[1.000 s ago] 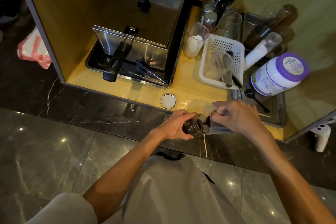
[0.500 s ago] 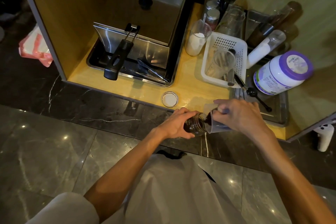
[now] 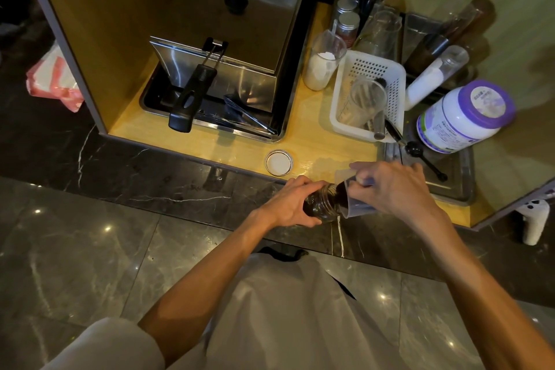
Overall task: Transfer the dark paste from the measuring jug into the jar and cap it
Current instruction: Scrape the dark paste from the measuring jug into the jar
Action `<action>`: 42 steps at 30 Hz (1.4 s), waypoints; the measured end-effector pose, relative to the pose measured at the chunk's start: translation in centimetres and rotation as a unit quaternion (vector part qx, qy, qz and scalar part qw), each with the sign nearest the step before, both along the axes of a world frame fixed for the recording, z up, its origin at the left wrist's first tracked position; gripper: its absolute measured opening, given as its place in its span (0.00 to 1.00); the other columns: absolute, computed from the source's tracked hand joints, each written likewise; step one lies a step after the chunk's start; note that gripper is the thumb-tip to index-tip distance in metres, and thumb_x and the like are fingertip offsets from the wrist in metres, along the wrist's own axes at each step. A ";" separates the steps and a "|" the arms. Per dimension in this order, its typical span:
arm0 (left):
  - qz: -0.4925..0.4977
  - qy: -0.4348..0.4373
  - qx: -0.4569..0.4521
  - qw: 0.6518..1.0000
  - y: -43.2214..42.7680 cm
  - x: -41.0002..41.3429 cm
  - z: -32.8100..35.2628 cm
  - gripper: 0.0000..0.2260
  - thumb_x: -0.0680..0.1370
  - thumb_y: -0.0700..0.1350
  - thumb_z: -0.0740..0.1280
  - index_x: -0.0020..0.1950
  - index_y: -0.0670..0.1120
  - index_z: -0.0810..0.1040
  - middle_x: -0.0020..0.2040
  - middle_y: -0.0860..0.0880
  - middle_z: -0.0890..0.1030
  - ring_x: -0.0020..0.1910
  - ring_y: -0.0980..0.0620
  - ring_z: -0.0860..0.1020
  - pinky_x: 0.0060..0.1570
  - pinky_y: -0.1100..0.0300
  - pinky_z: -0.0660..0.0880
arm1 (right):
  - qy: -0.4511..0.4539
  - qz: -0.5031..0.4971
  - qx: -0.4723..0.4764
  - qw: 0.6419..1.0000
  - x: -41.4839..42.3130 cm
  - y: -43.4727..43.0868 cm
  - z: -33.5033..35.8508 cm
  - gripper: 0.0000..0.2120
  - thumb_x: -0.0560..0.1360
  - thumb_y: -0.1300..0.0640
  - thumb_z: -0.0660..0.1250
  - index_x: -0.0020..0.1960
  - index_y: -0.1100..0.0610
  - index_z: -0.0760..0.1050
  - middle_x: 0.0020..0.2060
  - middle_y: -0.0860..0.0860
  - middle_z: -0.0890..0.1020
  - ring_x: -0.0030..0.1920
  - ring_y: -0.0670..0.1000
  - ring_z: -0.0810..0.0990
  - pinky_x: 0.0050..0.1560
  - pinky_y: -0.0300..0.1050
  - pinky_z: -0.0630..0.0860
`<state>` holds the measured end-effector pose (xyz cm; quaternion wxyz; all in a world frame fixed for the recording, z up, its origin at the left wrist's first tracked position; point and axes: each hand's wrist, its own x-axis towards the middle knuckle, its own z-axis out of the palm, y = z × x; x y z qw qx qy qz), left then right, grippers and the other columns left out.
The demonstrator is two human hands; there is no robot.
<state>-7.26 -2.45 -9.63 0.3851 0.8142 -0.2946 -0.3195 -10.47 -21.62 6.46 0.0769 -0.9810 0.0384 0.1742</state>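
Jar (image 3: 319, 207) half tucked under the left hand (image 3: 288, 204), jug (image 3: 360, 210) mostly behind the right hand (image 3: 393, 189), jar's fill level, can't tell, tub (image 3: 459, 120) label too small to read, fryer (image 3: 240, 24) top cut off up top.

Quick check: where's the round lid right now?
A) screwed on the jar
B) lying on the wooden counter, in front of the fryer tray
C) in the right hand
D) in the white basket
B: the lid lies flat on the wooden counter, apart from both hands. The left hand grips the open jar and the right hand tips the measuring jug into it.
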 end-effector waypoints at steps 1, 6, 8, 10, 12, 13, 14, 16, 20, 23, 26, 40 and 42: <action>0.001 0.002 0.000 1.000 0.0 0.0 0.1 0.38 0.70 0.51 0.78 0.76 0.56 0.64 0.64 0.47 0.68 0.65 0.47 0.65 0.70 0.44 0.64 | 0.000 -0.002 0.006 1.000 0.0 -0.1 0.0 0.20 0.72 0.44 0.66 0.28 0.55 0.67 0.54 0.45 0.85 0.47 0.54 0.80 0.58 0.57 0.64; -0.002 -0.003 -0.001 1.000 -0.2 0.0 0.2 0.37 0.70 0.51 0.78 0.75 0.55 0.65 0.63 0.46 0.69 0.65 0.46 0.66 0.70 0.43 0.65 | 0.000 0.002 0.008 1.000 0.2 -0.1 0.0 0.20 0.71 0.45 0.66 0.27 0.54 0.65 0.53 0.47 0.86 0.47 0.53 0.81 0.58 0.58 0.65; -0.001 -0.005 -0.003 1.000 -0.2 0.0 0.2 0.37 0.70 0.51 0.78 0.75 0.55 0.65 0.63 0.46 0.69 0.65 0.46 0.66 0.69 0.43 0.65 | -0.005 0.009 -0.001 1.000 0.3 0.0 0.0 0.20 0.72 0.44 0.66 0.27 0.53 0.65 0.53 0.47 0.86 0.46 0.54 0.81 0.56 0.57 0.65; 0.002 0.000 -0.005 1.000 -0.1 0.1 0.0 0.38 0.70 0.51 0.78 0.76 0.55 0.65 0.63 0.47 0.69 0.65 0.47 0.65 0.70 0.44 0.64 | -0.003 0.016 -0.008 1.000 0.2 0.0 -0.1 0.20 0.72 0.44 0.66 0.27 0.53 0.66 0.53 0.47 0.86 0.47 0.54 0.81 0.57 0.56 0.64; 0.004 0.000 -0.007 1.000 0.0 0.0 -0.2 0.38 0.70 0.51 0.78 0.76 0.56 0.64 0.64 0.47 0.69 0.65 0.47 0.65 0.70 0.46 0.64 | 0.001 0.016 -0.004 1.000 0.1 0.1 -0.1 0.20 0.72 0.44 0.66 0.27 0.52 0.66 0.52 0.47 0.86 0.47 0.53 0.81 0.58 0.57 0.64; 0.002 -0.003 -0.007 1.000 0.0 -0.1 -0.3 0.38 0.69 0.51 0.78 0.76 0.55 0.64 0.64 0.47 0.69 0.65 0.47 0.65 0.70 0.47 0.63 | 0.002 0.016 -0.004 1.000 0.0 0.2 0.0 0.20 0.72 0.44 0.65 0.26 0.52 0.66 0.50 0.46 0.86 0.46 0.53 0.81 0.58 0.57 0.64; 0.000 -0.006 -0.008 1.000 0.0 0.0 -0.4 0.38 0.69 0.51 0.78 0.76 0.55 0.64 0.64 0.47 0.69 0.65 0.47 0.65 0.69 0.48 0.63 | 0.001 0.015 -0.003 1.000 -0.1 0.2 0.1 0.20 0.71 0.44 0.65 0.26 0.52 0.66 0.48 0.45 0.86 0.45 0.53 0.81 0.57 0.57 0.64; 0.000 -0.009 -0.011 1.000 -0.1 -0.1 -0.6 0.38 0.69 0.52 0.78 0.76 0.55 0.64 0.64 0.47 0.69 0.64 0.48 0.65 0.67 0.51 0.62 | -0.001 0.012 0.000 1.000 -0.2 0.1 0.1 0.20 0.71 0.44 0.65 0.26 0.52 0.65 0.50 0.43 0.86 0.45 0.53 0.81 0.57 0.58 0.64; -0.004 -0.018 -0.012 1.000 -0.2 0.0 -0.9 0.38 0.69 0.52 0.78 0.75 0.56 0.64 0.63 0.47 0.69 0.63 0.49 0.65 0.66 0.52 0.62 | 0.005 0.016 -0.012 1.000 -0.3 0.0 0.0 0.21 0.72 0.43 0.66 0.26 0.52 0.65 0.51 0.47 0.86 0.44 0.52 0.80 0.58 0.56 0.64; -0.004 -0.019 -0.015 1.000 -0.1 -0.1 -0.9 0.38 0.69 0.52 0.77 0.75 0.57 0.63 0.63 0.48 0.69 0.63 0.49 0.64 0.65 0.53 0.61 | -0.002 0.017 -0.012 1.000 -0.3 0.1 0.0 0.20 0.72 0.44 0.65 0.27 0.52 0.65 0.47 0.46 0.86 0.42 0.52 0.79 0.56 0.56 0.63; -0.003 -0.020 -0.016 1.000 -0.1 0.0 -1.1 0.38 0.69 0.52 0.77 0.75 0.57 0.63 0.63 0.48 0.69 0.64 0.49 0.65 0.64 0.54 0.60 | 0.002 0.016 -0.013 1.000 -0.2 0.0 0.1 0.20 0.72 0.44 0.65 0.28 0.52 0.65 0.52 0.45 0.86 0.45 0.52 0.80 0.57 0.57 0.64; -0.004 -0.027 -0.015 1.000 -0.3 0.2 -1.4 0.39 0.68 0.55 0.77 0.75 0.58 0.63 0.62 0.49 0.69 0.62 0.50 0.65 0.63 0.54 0.61 | 0.006 0.024 -0.031 0.999 0.1 0.2 0.1 0.21 0.72 0.43 0.65 0.26 0.52 0.67 0.60 0.41 0.83 0.49 0.53 0.81 0.61 0.59 0.65; -0.005 -0.027 -0.014 1.000 -0.3 0.2 -1.4 0.39 0.69 0.54 0.77 0.75 0.57 0.63 0.62 0.48 0.69 0.62 0.49 0.65 0.63 0.55 0.61 | 0.004 0.022 -0.030 0.999 0.2 0.0 -0.1 0.21 0.72 0.43 0.65 0.26 0.52 0.66 0.56 0.44 0.85 0.47 0.53 0.81 0.61 0.58 0.64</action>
